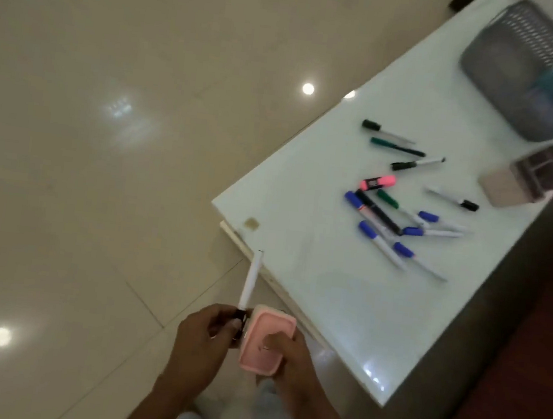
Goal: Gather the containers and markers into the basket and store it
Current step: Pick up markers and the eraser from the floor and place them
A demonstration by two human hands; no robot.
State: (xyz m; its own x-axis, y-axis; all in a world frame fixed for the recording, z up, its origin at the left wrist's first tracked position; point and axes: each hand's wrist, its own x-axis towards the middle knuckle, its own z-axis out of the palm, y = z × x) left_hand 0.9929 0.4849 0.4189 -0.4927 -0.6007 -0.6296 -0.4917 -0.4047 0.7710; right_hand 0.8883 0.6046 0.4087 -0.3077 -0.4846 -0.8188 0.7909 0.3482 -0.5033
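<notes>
The left hand [205, 335] pinched a white marker with a black cap [250, 284]. The right hand [288, 365] gripped a pink rectangular plastic container [265, 344], fingers curled inside. A grey slotted plastic basket [512, 60] stood on the white glass-topped table [302, 212].

Single view from a wide-angle camera on the person's head, looking forward and steeply down. The frame is tilted: the white table [311, 282] runs diagonally from lower centre to upper right. Nearest the lens, low in the frame, are the left hand [205, 339] with a marker [250, 282] and the right hand [290, 359] with a pink container [257, 367]; the grey basket [529, 35] lies farthest. Tiled floor [102, 155] fills the left.
</notes>
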